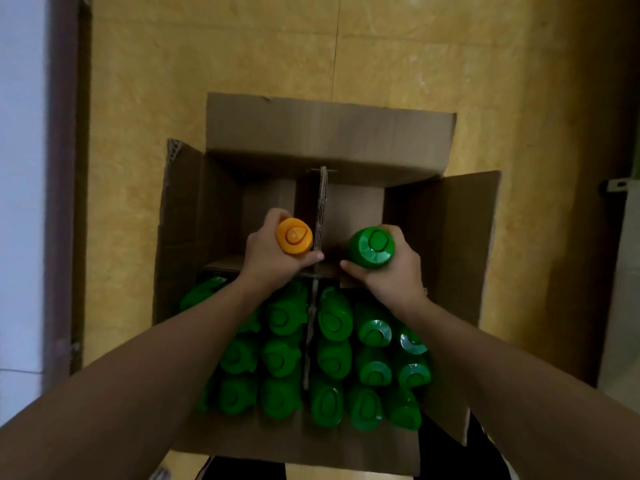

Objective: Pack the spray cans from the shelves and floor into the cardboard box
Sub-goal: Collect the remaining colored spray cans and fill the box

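Floor: yellow-tan stone tiles point(242, 64), seen from straight above, with one thin joint line running away from the viewer.
Box: a large brown cardboard box point(329, 129) standing on the tiles, all its flaps folded open and outward.
Packed cans: rows of upright spray cans with green plastic caps point(332, 358) fill the near part of the box, packed touching one another.
Divider: a strip of corrugated cardboard point(322, 202) stands on edge down the middle of the box, splitting it into a left and a right side.
Left hand: the left hand point(266, 258) reaches over the far left side, fingers and thumb wrapped round a can just below its cap.
Right hand: the right hand point(391, 275) reaches over the far right side, fingers curled round a second can.
Orange can: a spray can with a round orange cap point(294, 236), upright, just left of the divider.
Green can: a spray can with a round green cap point(372, 248), upright, right of the divider; how deep either held can sits cannot be told.
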The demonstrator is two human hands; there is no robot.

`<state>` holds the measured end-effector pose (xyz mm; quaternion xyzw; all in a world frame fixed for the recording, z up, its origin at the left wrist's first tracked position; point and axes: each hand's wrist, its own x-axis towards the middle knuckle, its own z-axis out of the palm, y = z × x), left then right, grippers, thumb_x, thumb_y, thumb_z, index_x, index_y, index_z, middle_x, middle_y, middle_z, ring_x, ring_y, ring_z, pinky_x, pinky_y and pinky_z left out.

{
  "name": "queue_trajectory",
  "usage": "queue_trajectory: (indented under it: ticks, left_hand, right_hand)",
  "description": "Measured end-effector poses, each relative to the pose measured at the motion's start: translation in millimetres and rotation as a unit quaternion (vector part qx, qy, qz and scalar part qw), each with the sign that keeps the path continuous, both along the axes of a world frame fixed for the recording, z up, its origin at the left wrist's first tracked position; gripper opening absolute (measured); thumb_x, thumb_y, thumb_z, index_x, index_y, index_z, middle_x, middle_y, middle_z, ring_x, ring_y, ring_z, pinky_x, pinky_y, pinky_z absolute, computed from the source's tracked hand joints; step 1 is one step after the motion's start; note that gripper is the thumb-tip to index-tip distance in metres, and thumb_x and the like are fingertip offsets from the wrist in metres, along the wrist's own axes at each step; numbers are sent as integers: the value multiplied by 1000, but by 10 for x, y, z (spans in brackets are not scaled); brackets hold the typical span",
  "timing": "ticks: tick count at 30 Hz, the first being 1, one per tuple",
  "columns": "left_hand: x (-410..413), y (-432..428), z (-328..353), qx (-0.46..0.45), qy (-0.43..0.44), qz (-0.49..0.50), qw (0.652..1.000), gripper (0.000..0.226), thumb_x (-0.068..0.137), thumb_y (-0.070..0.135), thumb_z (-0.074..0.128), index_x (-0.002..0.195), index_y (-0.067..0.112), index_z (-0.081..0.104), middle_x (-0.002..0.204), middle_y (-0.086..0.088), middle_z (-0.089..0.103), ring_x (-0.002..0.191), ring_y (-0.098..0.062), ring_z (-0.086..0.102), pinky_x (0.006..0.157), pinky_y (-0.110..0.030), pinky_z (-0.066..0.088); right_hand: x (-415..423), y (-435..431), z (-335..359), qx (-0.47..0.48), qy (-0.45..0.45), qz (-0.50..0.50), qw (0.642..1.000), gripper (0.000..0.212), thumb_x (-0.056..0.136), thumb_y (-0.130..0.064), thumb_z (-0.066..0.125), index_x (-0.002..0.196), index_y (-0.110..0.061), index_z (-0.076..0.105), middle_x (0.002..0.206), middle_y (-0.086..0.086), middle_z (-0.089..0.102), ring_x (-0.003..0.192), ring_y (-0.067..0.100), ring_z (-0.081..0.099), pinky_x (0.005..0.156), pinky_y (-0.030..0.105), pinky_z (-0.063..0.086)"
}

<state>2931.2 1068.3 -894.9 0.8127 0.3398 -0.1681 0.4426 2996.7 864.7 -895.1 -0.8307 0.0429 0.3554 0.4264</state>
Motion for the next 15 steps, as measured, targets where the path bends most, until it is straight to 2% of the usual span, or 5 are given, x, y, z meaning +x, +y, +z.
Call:
queue_trajectory:
  ticks: [6, 10, 15]
  left_hand:
    - [-71, 87, -207, -46, 55, -65, 995, 72, 57, 36, 96, 111, 33, 49, 104, 12, 61, 99, -13, 60, 83, -32, 47]
    - [-83, 151, -269, -62, 105, -118, 985, 72, 57, 37, 96, 112, 34, 50, 108, 11, 61, 103, -16, 60, 87, -37, 52]
    - [-53, 202, -278, -84, 136, -155, 975, 77, 57, 30, 96, 116, 33, 48, 107, 17, 57, 106, -13, 56, 88, -34, 49]
  right_hand:
    - [-69, 107, -126, -2, -2, 43, 999, 71, 63, -30, 96, 118, -28, 51, 107, -11, 62, 104, 7, 60, 76, 2, 41]
    - [-130, 149, -198, -2, 9, 63, 998, 76, 61, -35, 96, 123, -26, 54, 105, -10, 65, 104, 10, 63, 80, 11, 46]
    - [-186, 212, -253, -10, 42, 82, 996, 82, 61, -39, 96, 128, -24, 52, 106, -11, 62, 106, 11, 61, 85, 21, 48]
